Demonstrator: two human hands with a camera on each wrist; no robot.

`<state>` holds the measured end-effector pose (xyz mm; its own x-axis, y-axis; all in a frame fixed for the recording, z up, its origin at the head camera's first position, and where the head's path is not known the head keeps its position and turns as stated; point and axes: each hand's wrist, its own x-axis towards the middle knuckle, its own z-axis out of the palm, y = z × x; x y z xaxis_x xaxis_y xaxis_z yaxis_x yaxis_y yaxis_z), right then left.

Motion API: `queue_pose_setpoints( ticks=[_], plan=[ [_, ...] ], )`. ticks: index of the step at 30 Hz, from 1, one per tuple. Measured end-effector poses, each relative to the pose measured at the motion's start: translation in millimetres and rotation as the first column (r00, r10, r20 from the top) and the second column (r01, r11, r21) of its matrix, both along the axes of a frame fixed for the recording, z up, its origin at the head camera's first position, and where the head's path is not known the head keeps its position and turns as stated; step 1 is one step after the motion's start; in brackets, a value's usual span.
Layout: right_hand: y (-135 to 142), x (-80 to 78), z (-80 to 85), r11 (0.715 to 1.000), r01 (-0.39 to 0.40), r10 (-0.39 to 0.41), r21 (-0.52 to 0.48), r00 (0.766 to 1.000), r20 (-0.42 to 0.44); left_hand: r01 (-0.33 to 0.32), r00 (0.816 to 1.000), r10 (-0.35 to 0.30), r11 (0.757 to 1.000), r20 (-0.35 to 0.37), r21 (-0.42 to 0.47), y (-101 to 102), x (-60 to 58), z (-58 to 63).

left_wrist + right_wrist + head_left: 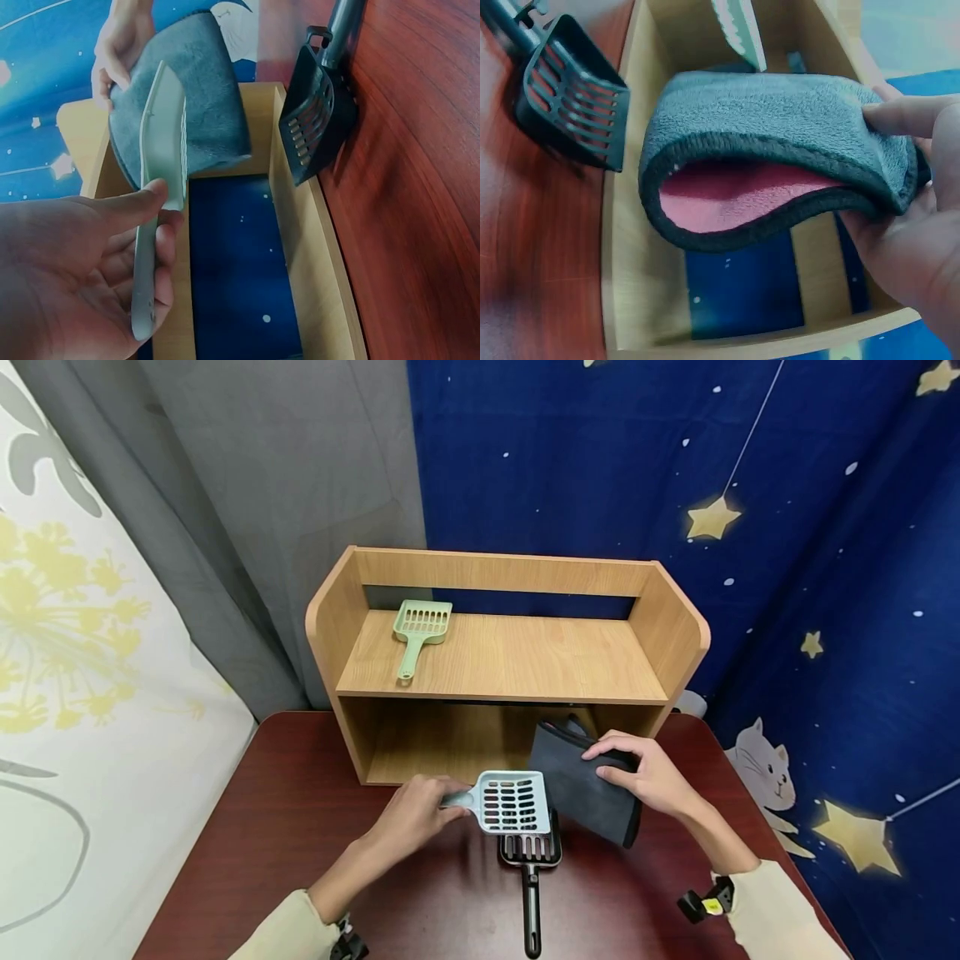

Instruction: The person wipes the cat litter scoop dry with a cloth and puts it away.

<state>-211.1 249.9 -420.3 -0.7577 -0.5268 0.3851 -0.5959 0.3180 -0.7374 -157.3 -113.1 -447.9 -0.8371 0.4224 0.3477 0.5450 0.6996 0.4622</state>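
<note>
My left hand [416, 817] grips the handle of a pale blue slotted litter scoop [514, 802], held up in front of the shelf's lower level. In the left wrist view the same scoop [163, 142] is seen edge-on, pinched by thumb and fingers. My right hand [647, 774] holds a folded dark grey cloth [583, 789] by its right side. The right wrist view shows the cloth [757, 112] with black edging and a pink inner face. Below the pale scoop, partly covered by it, a black litter scoop [531, 902] lies on the table, handle toward me.
A two-level wooden shelf [517, 656] stands at the back of the dark red table [247, 860]. On its upper level, toward the left, lies a green litter scoop [422, 625]. Grey and blue star-patterned curtains [555, 468] hang behind; a white floral one is at left.
</note>
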Motion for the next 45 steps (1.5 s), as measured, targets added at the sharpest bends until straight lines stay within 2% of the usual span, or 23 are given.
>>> queue_pose_setpoints(
  ticks=[6, 14, 17, 21, 25, 31, 37, 42, 45],
  plan=[
    [-12, 12.5, 9.8, 0.995, 0.093, -0.091, 0.035, 0.995, -0.043, -0.059, 0.998, 0.059, 0.998, -0.002, -0.007, 1, -1.5, -2.7],
    [-55, 25.4, 6.2, 0.990, 0.134, -0.133, 0.040, 0.990, -0.043, -0.027, 1.000, 0.026, 0.999, -0.013, -0.027, 17, -2.9, -4.8],
    [-73, 25.2, 0.7, 0.982, 0.154, -0.148, 0.105, 0.987, -0.059, -0.015, 1.000, 0.014, 0.999, -0.015, -0.029, 26, -2.7, -3.9],
    [-94, 24.1, -5.4, 0.956, 0.189, -0.174, 0.224, 0.981, -0.083, 0.000, 1.000, 0.000, 0.999, -0.015, -0.047, 36, -2.6, -1.6],
    [-107, 24.1, -7.2, 0.948, 0.212, -0.197, 0.239, 0.977, -0.085, -0.015, 1.000, 0.014, 0.998, -0.012, -0.063, 42, -2.2, 0.2],
    [-108, 22.3, -9.1, 0.951, 0.208, -0.187, 0.229, 0.976, -0.113, -0.059, 0.997, 0.058, 0.998, -0.041, -0.033, 39, -2.8, 1.2],
    [-94, 16.7, -7.5, 0.929, 0.226, -0.173, 0.293, 0.965, -0.199, -0.058, 0.996, 0.057, 0.998, -0.073, -0.017, 35, -3.1, 0.9],
    [-83, 14.3, -1.5, 0.910, 0.285, -0.215, 0.301, 0.945, -0.247, -0.074, 0.995, 0.074, 0.997, -0.065, -0.012, 32, -3.1, 1.7],
    [-84, 14.1, -0.8, 0.906, 0.297, -0.225, 0.301, 0.941, -0.252, -0.073, 0.996, 0.072, 0.997, -0.059, -0.012, 32, -3.6, 2.1]
  ],
)
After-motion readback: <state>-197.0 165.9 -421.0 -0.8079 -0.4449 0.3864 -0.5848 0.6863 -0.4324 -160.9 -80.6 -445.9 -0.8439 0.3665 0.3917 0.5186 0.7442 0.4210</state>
